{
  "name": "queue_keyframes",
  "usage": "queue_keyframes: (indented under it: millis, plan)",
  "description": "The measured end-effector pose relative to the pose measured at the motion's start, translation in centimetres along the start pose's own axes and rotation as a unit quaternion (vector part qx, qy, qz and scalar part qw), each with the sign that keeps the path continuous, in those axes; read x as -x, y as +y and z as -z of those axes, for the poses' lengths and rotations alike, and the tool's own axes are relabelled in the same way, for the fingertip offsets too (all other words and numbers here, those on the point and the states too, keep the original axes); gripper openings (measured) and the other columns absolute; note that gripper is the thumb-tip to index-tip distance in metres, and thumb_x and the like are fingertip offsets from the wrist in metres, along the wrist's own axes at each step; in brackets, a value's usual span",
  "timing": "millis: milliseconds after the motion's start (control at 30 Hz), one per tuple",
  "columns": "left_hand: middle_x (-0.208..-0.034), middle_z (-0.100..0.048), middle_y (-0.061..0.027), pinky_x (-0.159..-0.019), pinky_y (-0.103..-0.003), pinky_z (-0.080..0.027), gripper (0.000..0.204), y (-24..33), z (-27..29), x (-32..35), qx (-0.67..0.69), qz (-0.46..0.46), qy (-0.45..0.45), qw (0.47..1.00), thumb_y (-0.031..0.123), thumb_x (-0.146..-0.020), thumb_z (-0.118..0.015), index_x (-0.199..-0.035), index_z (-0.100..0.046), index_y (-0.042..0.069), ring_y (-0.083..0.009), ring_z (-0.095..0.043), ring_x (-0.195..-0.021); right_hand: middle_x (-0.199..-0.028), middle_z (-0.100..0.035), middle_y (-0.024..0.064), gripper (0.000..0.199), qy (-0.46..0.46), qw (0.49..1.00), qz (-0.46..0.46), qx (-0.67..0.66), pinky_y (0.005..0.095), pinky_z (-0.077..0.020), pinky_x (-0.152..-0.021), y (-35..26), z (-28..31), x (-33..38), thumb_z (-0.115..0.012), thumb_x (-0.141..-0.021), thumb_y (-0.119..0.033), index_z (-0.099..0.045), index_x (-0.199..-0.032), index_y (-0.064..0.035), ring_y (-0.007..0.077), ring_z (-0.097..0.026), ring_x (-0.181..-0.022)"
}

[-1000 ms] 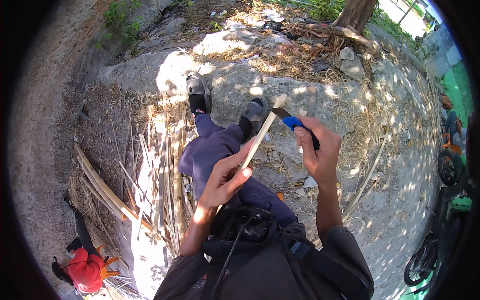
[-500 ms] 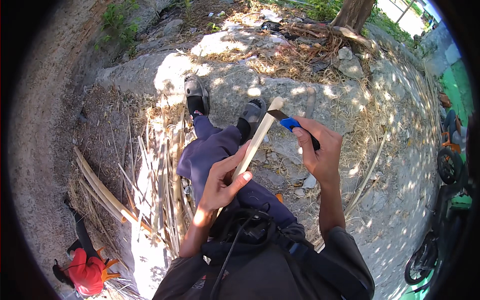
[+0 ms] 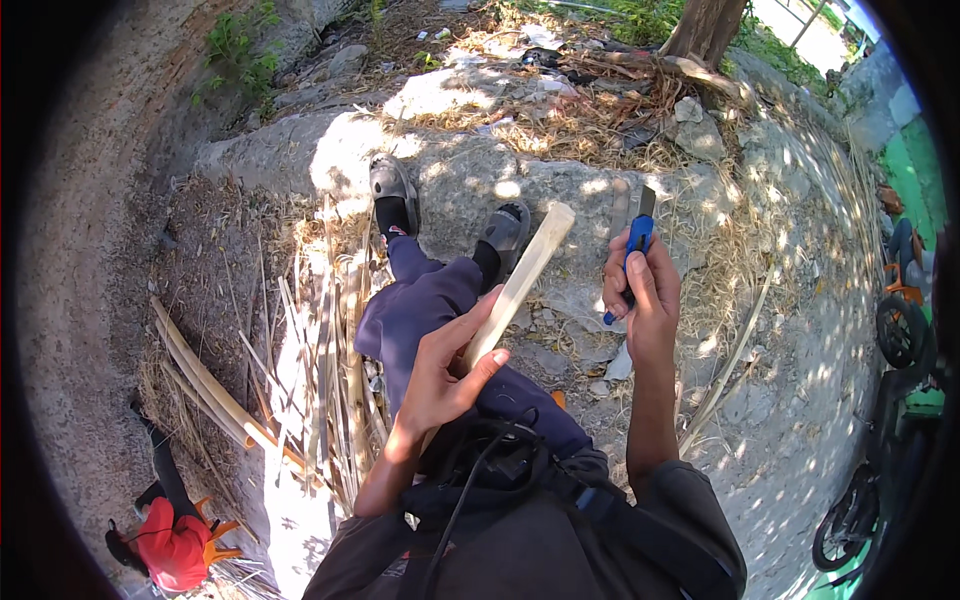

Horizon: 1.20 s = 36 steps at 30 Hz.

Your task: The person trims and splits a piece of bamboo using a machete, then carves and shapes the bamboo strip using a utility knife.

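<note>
My left hand [image 3: 447, 372] is closed round a pale, flat strip [image 3: 527, 270] that looks like split bamboo or rattan. The strip slants up and to the right, its squared far end beside my shoe; its lower end is hidden by the hand and my clothes. In my right hand [image 3: 648, 290] is a blue utility knife [image 3: 640, 234], gripped with the thumb along its handle. Its dark blade points up and away, apart from the strip.
Long split strips [image 3: 340, 370] lie on the ground at left, beside thicker curved poles [image 3: 205, 375]. A person in red [image 3: 172, 545] sits on an orange chair at lower left. A rough stone ledge [image 3: 460, 185] crosses beyond my feet. Motorbikes [image 3: 850, 515] stand at far right.
The knife has come off the strip's far end and moved right, its blade turning from leftward to upward. The strip has rolled to show a broader face.
</note>
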<state>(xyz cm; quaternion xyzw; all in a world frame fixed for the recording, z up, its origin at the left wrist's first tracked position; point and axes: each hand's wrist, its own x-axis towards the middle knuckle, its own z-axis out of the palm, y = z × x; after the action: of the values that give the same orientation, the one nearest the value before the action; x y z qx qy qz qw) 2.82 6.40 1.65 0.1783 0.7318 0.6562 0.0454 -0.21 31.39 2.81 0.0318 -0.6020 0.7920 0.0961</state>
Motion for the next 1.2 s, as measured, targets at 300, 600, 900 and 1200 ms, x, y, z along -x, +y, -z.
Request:
queue_keyframes:
  millis: [300, 600, 900, 1200]
  plan:
    - [-0.081, -0.059, -0.0079, -0.061, -0.028, -0.044, 0.057, 6.1, -0.4, 1.0, -0.262, -0.037, -0.018, 0.964, -0.004, -0.086, -0.077, -0.141, -0.062, 0.0, -0.0149, -0.053, -0.065, -0.068, -0.061, -0.0014, 0.034, -0.011, 0.996, -0.014, 0.082, 0.0202, -0.0297, -0.043, -3.1, -0.8, 0.6, -0.074, -0.096, -0.019, -0.068, -0.118, 0.0068, 0.0011, -0.039, -0.045]
    - [-0.097, -0.066, -0.0101, -0.071, -0.033, -0.053, 0.047, 8.3, 1.2, 3.1, -0.353, -0.093, 0.14, 0.92, -0.003, -0.073, -0.087, -0.117, -0.077, 0.008, -0.0225, -0.066, -0.085, -0.081, -0.073, 0.0111, 0.023, -0.024, 0.992, -0.024, -0.121, 0.0202, -0.0332, -0.043, -2.6, -1.3, 2.7, -0.072, -0.099, -0.016, -0.068, -0.11, 0.0039, 0.0025, -0.042, -0.046]
    - [-0.094, -0.062, -0.0106, -0.071, -0.032, -0.049, 0.022, 8.9, 1.9, 5.8, -0.383, -0.184, 0.335, 0.841, -0.007, -0.081, -0.082, -0.096, -0.07, 0.001, -0.0196, -0.061, -0.08, -0.1, -0.074, 0.019, 0.021, 0.009, 0.959, 0.149, -0.24, 0.0221, -0.0374, -0.045, -1.1, -2.1, 4.0, -0.075, -0.097, -0.02, -0.067, -0.105, -0.0016, 0.0048, -0.046, -0.049]
    - [-0.123, -0.066, -0.0155, -0.091, -0.04, -0.058, 0.072, 3.4, 0.7, 3.7, 0.499, 0.236, 0.149, 0.821, 0.058, -0.106, -0.046, -0.148, -0.043, 0.0, -0.0268, -0.067, -0.113, -0.098, -0.077, 0.018, 0.013, -0.222, 0.955, 0.198, -0.009, 0.0289, -0.0643, -0.07, -1.0, -3.3, 5.0, -0.076, -0.08, 0.008, -0.078, -0.09, -0.0003, 0.0216, -0.077, -0.081]
